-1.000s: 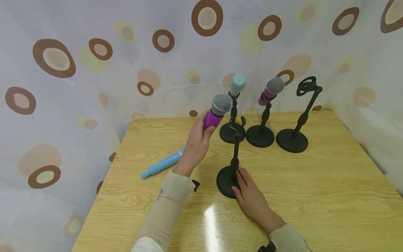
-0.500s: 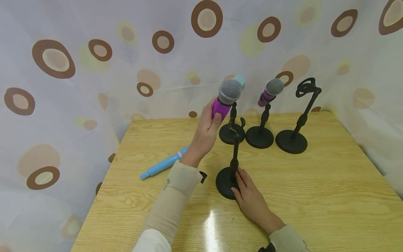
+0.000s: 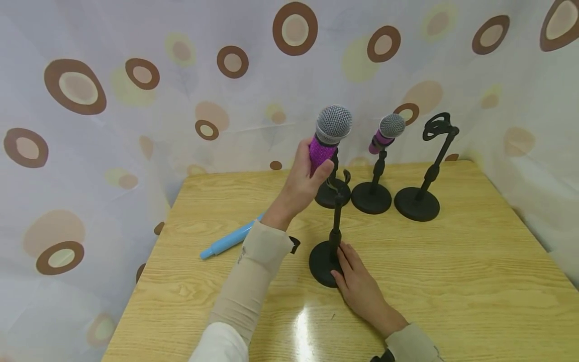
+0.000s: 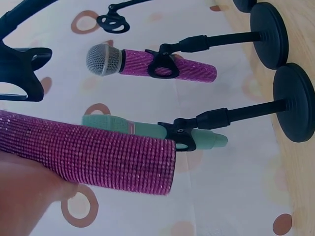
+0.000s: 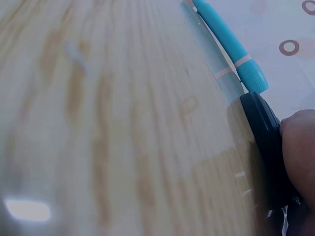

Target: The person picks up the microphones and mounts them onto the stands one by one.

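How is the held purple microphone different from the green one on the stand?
The purple microphone has a silver mesh head; the green microphone has a pale green head. The left hand grips the purple microphone; a black stand holds the green microphone. Both are above the table.

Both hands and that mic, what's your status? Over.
Left hand gripping purple microphone, apart from near stand's clip. Right hand touching that stand's base. No obstruction seen at clip.

White glare on the tabletop [image 3: 452,281]
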`<move>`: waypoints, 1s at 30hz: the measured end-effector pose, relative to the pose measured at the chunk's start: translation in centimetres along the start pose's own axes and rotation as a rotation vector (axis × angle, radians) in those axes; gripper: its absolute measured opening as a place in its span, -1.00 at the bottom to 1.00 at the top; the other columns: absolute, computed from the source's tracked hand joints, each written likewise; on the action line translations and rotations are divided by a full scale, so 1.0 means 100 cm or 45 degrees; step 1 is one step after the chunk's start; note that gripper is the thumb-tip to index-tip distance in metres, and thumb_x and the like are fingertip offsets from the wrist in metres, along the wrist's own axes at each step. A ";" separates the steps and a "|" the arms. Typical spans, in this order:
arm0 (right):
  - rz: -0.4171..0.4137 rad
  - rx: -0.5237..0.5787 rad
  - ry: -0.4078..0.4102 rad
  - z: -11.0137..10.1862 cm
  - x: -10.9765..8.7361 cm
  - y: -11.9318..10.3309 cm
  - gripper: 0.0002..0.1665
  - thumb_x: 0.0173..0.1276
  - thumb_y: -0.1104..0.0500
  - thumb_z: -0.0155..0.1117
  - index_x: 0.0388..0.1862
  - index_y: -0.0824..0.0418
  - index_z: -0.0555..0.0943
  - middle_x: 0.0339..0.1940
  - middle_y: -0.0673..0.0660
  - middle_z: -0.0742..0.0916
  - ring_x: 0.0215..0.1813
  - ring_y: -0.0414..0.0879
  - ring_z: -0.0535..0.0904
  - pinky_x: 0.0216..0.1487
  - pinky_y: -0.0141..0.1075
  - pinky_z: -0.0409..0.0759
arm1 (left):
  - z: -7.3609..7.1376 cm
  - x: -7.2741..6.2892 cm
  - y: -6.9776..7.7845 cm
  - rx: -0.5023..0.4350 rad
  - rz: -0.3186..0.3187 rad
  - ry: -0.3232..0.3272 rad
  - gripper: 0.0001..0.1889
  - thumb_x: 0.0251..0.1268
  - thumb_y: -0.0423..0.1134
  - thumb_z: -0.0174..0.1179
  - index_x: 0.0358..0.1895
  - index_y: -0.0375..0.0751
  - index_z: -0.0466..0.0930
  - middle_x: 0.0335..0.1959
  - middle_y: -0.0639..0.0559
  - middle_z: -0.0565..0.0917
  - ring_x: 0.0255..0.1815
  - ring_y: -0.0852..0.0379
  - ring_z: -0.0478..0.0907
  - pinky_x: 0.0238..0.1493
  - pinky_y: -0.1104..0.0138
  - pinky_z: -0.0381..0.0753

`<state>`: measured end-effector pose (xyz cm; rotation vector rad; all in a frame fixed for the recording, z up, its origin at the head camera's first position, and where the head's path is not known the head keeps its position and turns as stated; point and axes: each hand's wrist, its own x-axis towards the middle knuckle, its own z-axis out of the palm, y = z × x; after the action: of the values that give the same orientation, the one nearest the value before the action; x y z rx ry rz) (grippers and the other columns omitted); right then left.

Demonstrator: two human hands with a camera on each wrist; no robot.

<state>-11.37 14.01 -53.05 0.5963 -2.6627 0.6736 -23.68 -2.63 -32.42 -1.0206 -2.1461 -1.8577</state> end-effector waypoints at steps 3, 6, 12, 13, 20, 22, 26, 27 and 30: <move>-0.001 -0.007 0.007 0.000 -0.001 0.000 -0.33 0.41 0.19 0.27 0.36 0.55 0.36 0.43 0.45 0.40 0.46 0.32 0.32 0.33 0.10 0.46 | 0.001 0.002 0.003 -0.076 -0.024 -0.087 0.21 -0.10 0.64 0.08 0.43 -0.20 -0.06 0.31 -0.18 0.29 0.15 0.11 0.35 0.14 0.35 0.47; 0.003 -0.015 0.010 0.000 -0.002 -0.001 -0.33 0.40 0.20 0.28 0.36 0.55 0.36 0.43 0.45 0.40 0.46 0.32 0.32 0.32 0.10 0.47 | 0.003 0.001 0.005 -0.130 -0.019 -0.177 0.14 -0.04 0.30 0.40 0.46 -0.12 -0.13 0.39 -0.14 0.25 0.25 0.15 0.35 0.22 0.37 0.47; 0.015 -0.014 -0.004 -0.003 -0.003 -0.003 -0.33 0.40 0.20 0.28 0.36 0.55 0.35 0.44 0.45 0.39 0.47 0.32 0.31 0.33 0.11 0.45 | 0.007 0.005 0.008 -0.070 0.032 -0.195 0.15 -0.12 -0.43 0.56 0.46 -0.03 -0.13 0.45 -0.08 0.26 0.35 0.17 0.38 0.32 0.38 0.46; 0.015 -0.014 -0.008 -0.003 -0.003 -0.003 -0.33 0.41 0.20 0.27 0.37 0.55 0.35 0.44 0.45 0.39 0.47 0.32 0.31 0.33 0.11 0.45 | 0.007 0.006 0.008 -0.063 0.033 -0.199 0.14 -0.12 -0.44 0.55 0.46 -0.04 -0.14 0.45 -0.08 0.26 0.37 0.16 0.37 0.33 0.38 0.45; 0.003 -0.035 -0.012 -0.004 -0.004 -0.002 -0.34 0.42 0.19 0.26 0.36 0.55 0.36 0.44 0.45 0.40 0.46 0.31 0.32 0.34 0.10 0.45 | 0.008 0.010 0.008 -0.097 -0.014 -0.252 0.04 -0.02 -0.54 0.43 0.44 -0.10 -0.13 0.43 -0.13 0.22 0.41 0.05 0.33 0.40 0.32 0.42; 0.000 -0.040 -0.009 -0.005 -0.004 -0.002 -0.34 0.41 0.19 0.26 0.35 0.55 0.37 0.43 0.45 0.40 0.46 0.31 0.33 0.35 0.10 0.45 | 0.009 0.011 0.008 -0.103 -0.023 -0.258 0.01 0.01 -0.55 0.41 0.43 -0.12 -0.11 0.42 -0.14 0.22 0.40 0.02 0.33 0.39 0.31 0.43; 0.006 -0.039 -0.024 -0.004 -0.004 -0.002 -0.34 0.43 0.18 0.25 0.37 0.54 0.36 0.45 0.43 0.39 0.47 0.30 0.32 0.36 0.09 0.44 | 0.010 0.013 0.007 -0.116 -0.010 -0.271 -0.03 0.02 -0.57 0.37 0.41 -0.17 -0.09 0.40 -0.18 0.23 0.40 -0.02 0.33 0.40 0.29 0.43; 0.009 -0.039 -0.030 -0.004 -0.004 -0.002 -0.34 0.43 0.18 0.25 0.37 0.53 0.36 0.45 0.43 0.39 0.47 0.30 0.32 0.36 0.09 0.44 | 0.010 0.013 0.007 -0.121 -0.005 -0.274 -0.04 0.01 -0.58 0.36 0.41 -0.19 -0.08 0.40 -0.19 0.24 0.40 -0.02 0.34 0.40 0.28 0.43; 0.011 -0.038 -0.030 -0.004 -0.004 -0.001 -0.33 0.43 0.17 0.25 0.37 0.53 0.36 0.45 0.43 0.40 0.47 0.30 0.32 0.35 0.09 0.44 | 0.011 0.014 0.007 -0.123 -0.004 -0.281 -0.07 0.01 -0.59 0.35 0.39 -0.21 -0.06 0.38 -0.20 0.28 0.37 0.05 0.36 0.35 0.35 0.44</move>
<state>-10.87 14.23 -52.81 0.5881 -2.6940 0.6316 -23.99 -1.10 -31.39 -1.2993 -2.1912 -1.9500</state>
